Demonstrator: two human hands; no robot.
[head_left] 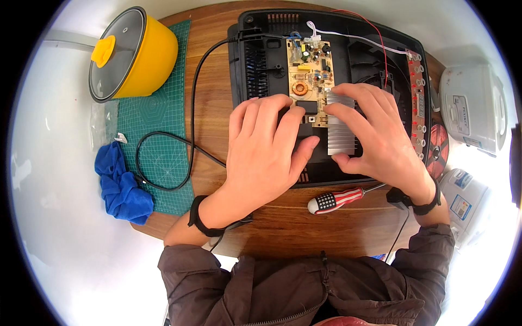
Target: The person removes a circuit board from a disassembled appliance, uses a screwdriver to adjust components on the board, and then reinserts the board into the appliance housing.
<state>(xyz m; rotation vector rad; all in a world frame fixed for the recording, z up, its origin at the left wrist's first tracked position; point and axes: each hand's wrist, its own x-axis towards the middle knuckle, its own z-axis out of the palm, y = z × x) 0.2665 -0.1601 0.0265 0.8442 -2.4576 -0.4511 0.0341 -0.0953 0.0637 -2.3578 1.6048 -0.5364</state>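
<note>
A tan circuit board (311, 76) with a copper coil and small components sits in a black open appliance housing (375, 46). Along its lower right side stands a silver finned heat sink (341, 127). My right hand (378, 130) straddles the heat sink, fingers at its upper end and thumb at its lower end. On the board's lower left edge, beside a black block-shaped component, rest the bent fingers of my left hand (263, 144). The left thumb points toward the heat sink without reaching it. Some left fingertips are hidden behind the hand.
A screwdriver (335, 201) lies in front of the housing. A black power cord (191, 108) loops over the green cutting mat (157, 122). Around it are a yellow lidded pot (157, 54) and a blue cloth (122, 185). A display strip (418, 103) lines the housing's right side.
</note>
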